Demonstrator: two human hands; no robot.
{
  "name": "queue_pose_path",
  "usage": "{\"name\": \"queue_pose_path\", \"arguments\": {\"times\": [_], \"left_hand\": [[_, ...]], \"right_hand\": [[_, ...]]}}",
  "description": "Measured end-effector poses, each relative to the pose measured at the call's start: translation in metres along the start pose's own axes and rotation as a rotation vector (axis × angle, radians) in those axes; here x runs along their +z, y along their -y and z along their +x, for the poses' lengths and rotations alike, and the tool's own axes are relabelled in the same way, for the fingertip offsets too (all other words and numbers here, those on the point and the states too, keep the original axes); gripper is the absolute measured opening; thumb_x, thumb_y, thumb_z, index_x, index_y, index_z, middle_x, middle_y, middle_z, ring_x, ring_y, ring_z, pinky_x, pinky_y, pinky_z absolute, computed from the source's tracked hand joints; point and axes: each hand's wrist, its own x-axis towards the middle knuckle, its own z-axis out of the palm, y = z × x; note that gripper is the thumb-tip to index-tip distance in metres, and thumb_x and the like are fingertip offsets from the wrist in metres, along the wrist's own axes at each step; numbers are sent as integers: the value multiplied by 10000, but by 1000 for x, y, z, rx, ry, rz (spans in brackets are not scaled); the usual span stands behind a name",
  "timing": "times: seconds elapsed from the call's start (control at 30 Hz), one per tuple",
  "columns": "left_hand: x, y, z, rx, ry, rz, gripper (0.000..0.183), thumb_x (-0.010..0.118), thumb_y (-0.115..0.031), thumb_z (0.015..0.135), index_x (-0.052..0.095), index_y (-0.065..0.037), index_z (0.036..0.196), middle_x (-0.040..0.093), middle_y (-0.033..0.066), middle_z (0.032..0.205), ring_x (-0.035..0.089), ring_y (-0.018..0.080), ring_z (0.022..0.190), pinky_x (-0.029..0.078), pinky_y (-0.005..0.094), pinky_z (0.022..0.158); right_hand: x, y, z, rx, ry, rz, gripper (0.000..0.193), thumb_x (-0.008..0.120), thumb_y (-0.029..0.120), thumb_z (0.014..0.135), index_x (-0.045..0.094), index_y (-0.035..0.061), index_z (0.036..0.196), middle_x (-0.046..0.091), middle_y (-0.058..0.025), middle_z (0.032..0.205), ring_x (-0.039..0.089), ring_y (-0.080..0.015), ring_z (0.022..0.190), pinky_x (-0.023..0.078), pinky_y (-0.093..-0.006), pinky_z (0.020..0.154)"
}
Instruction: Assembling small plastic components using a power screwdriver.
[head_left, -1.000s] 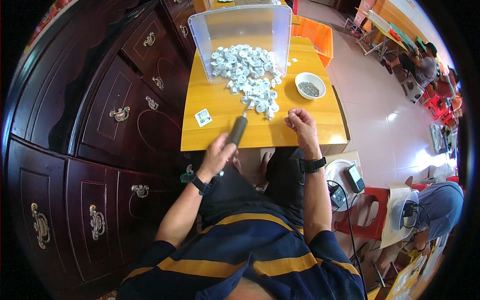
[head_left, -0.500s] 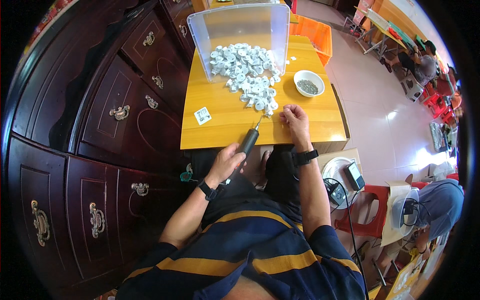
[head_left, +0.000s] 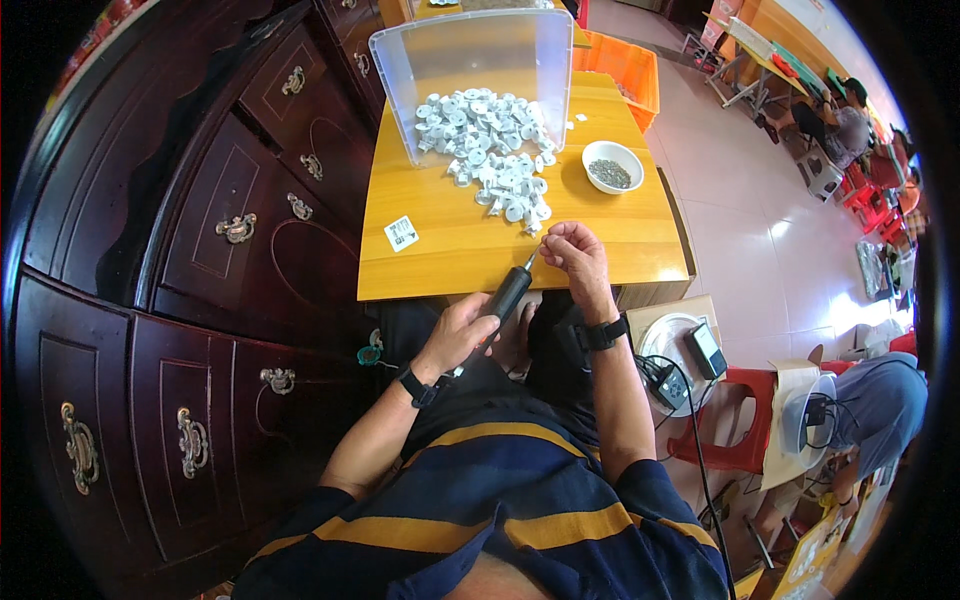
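Observation:
My left hand (head_left: 464, 334) is wrapped round a black electric screwdriver (head_left: 507, 294), its bit angled up and to the right over the table's front edge. Close to the bit's tip, my right hand (head_left: 578, 258) has thumb and forefinger pinched together; whatever is between them is too small to make out. Beyond both hands, a pile of white plastic parts (head_left: 500, 180) spreads out of a clear plastic bin (head_left: 470, 50) lying on its side. A white bowl (head_left: 613, 152) of small metal screws (head_left: 609, 174) stands to the right of the pile.
On the yellow wooden table (head_left: 440, 270) lies a square white printed label (head_left: 401, 234). Dark wooden drawers (head_left: 230, 230) line the left. An orange crate (head_left: 625, 75) stands behind the table. At right are a red stool (head_left: 735, 420), dark cables and several people.
My right hand has moved left and nearer, up to the screwdriver's tip. The screwdriver has shifted slightly right, its tip a little lower.

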Motion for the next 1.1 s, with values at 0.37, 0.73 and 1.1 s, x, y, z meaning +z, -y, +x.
{"name": "queue_pose_path", "arguments": {"times": [0.37,0.73,1.1], "left_hand": [[2,-1,-6,-18,48,-174,320,540,-229,922,530,9,1136,622,61,806,600,106,625,512,229,591],[-8,5,-9,-41,13,-198,332,512,-242,933,533,1,1159,621,57,795,596,100,608,510,226,584],[-16,-1,-17,-54,-88,-207,279,501,-229,932,550,-7,1093,608,54,767,595,115,605,504,236,568]], "right_hand": [[-2,-4,-1,61,76,19,65,636,60,898,621,61,961,658,-36,878,641,-110,752,527,-217,681],[2,3,7,13,1,-60,201,643,108,908,603,42,1094,671,-28,956,650,-121,768,516,-226,660],[22,4,43,-231,-147,-1305,393,652,413,820,661,36,931,681,-224,797,663,-391,792,516,-466,734]]}}
